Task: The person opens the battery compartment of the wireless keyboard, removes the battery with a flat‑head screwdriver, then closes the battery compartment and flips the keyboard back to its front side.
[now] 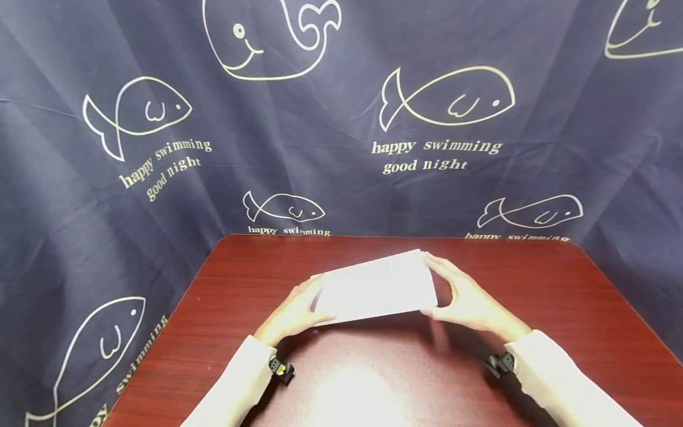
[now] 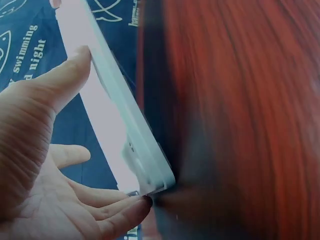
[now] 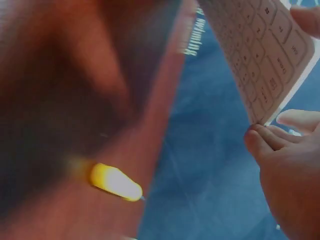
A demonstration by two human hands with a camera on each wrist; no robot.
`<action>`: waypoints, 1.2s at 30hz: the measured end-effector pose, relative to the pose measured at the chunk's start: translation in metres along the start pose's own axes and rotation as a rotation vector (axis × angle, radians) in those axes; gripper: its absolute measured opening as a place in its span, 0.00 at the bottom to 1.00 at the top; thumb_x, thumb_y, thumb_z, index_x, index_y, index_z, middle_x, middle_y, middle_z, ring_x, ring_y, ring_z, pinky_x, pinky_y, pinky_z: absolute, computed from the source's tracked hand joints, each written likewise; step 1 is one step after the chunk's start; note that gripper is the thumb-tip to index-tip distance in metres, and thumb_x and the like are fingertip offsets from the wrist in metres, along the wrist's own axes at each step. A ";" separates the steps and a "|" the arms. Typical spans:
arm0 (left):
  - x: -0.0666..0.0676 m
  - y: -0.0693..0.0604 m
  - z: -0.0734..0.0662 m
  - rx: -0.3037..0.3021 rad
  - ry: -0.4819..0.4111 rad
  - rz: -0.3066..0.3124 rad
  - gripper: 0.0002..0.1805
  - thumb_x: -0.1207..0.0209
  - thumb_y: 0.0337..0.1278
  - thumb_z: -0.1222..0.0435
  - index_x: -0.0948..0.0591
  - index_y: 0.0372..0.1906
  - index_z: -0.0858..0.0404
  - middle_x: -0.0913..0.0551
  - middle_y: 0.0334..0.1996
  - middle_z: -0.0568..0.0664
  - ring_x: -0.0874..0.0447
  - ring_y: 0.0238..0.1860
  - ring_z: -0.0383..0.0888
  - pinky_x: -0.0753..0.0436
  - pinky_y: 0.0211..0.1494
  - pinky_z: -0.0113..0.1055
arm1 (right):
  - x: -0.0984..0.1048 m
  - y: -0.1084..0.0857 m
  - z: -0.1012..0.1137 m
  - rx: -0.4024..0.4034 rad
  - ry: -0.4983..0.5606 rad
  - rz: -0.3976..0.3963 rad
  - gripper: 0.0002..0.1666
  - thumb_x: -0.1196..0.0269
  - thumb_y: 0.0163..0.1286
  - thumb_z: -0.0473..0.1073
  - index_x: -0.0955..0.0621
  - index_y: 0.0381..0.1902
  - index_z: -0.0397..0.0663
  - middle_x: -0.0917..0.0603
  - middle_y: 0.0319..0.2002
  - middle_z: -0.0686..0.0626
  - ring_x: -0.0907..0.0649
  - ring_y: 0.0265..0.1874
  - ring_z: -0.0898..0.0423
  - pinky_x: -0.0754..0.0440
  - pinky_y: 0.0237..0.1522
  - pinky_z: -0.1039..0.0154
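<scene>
A small white keyboard [image 1: 376,287] is held up off the tabletop between both hands, tilted, its plain blank side facing the head camera. Rows of keys show on its other side in the right wrist view, where the same keyboard [image 3: 265,55] angles downward. My left hand [image 1: 292,310] grips the left end, thumb along the near edge and fingertips under a corner in the left wrist view. At the opposite end, my right hand [image 1: 469,299] pinches the short edge, thumb at the near corner and fingers at the far one.
A reddish-brown wooden table [image 1: 240,267] lies below, with a bright glare near its front. Behind it hangs a dark blue curtain [image 1: 341,130] printed with fish and words. A blurred yellow glowing shape [image 3: 117,182] appears in the right wrist view; its kind is unclear.
</scene>
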State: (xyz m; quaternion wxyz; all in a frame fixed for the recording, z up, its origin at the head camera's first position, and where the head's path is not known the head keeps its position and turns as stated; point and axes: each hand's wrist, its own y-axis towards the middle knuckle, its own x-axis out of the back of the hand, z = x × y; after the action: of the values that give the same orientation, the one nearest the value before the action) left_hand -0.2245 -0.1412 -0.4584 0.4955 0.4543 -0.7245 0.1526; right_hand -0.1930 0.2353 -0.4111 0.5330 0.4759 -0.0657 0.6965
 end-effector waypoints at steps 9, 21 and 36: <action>-0.002 -0.006 0.001 0.110 0.054 0.040 0.53 0.27 0.36 0.46 0.38 0.71 0.58 0.36 0.65 0.64 0.39 0.64 0.63 0.38 0.63 0.55 | -0.025 -0.012 -0.017 -0.053 -0.047 0.082 0.56 0.23 0.43 0.51 0.34 0.66 0.34 0.38 0.68 0.37 0.37 0.65 0.40 0.37 0.57 0.42; -0.007 -0.005 -0.008 0.139 0.109 0.009 0.53 0.26 0.32 0.47 0.35 0.69 0.58 0.38 0.63 0.73 0.35 0.57 0.64 0.28 0.54 0.53 | -0.042 -0.015 -0.024 -0.135 -0.069 0.213 0.50 0.23 0.42 0.44 0.31 0.64 0.36 0.39 0.64 0.26 0.38 0.63 0.34 0.36 0.56 0.39; 0.000 0.000 -0.001 0.174 0.039 0.054 0.51 0.25 0.37 0.54 0.36 0.69 0.65 0.37 0.62 0.66 0.39 0.61 0.59 0.34 0.60 0.51 | -0.034 0.002 -0.013 -0.217 -0.159 0.306 0.37 0.30 0.55 0.48 0.26 0.58 0.32 0.30 0.57 0.28 0.33 0.59 0.33 0.36 0.56 0.39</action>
State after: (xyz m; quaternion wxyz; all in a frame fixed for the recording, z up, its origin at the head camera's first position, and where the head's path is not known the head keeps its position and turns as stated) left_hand -0.2242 -0.1402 -0.4582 0.4639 0.4730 -0.7106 0.2369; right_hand -0.2031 0.2189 -0.4417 0.4625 0.4534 -0.2538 0.7184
